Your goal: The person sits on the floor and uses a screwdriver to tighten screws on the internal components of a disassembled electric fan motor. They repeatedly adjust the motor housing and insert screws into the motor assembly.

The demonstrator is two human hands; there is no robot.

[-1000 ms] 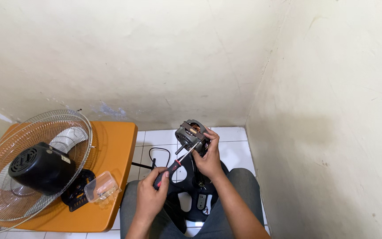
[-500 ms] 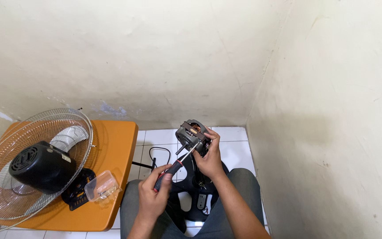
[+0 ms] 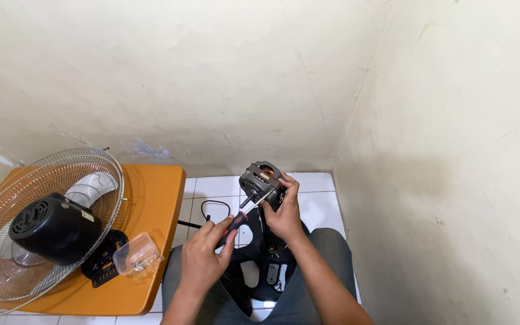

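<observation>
Fan motor (image 3: 262, 182), a dark metal block with copper windings showing at its top, sits raised above the person's lap in the head view, held from the right side by the right hand (image 3: 284, 215), whose fingers wrap its lower edge. The left hand (image 3: 203, 260) is closed around the red-and-black handle of a screwdriver (image 3: 249, 212), its thin shaft slanting up to the right so that the tip meets the motor's front face. Compared with a second ago, the hands and the tool keep almost the same pose; the motor sits in the same grip and the tip has stayed at the housing, which reads as steady work on one spot rather than a shift to a new one. Below the hands, a black fan base (image 3: 266, 265) with open cut-outs lies between the knees, and a black cord (image 3: 212, 210) loops over the white floor tiles (image 3: 317, 192).

To the left, an orange desk (image 3: 151, 204) carries a wire fan guard (image 3: 43, 222) tilted on its edge, with a black motor cover (image 3: 55, 229) resting inside it. Just beside the guard lies a small clear plastic box (image 3: 136, 254), rectangular and lidded, its contents too small to tell, partly over a flat black part (image 3: 102, 265). A pale label on the cover is unreadable. Cream walls meet in the corner behind.
</observation>
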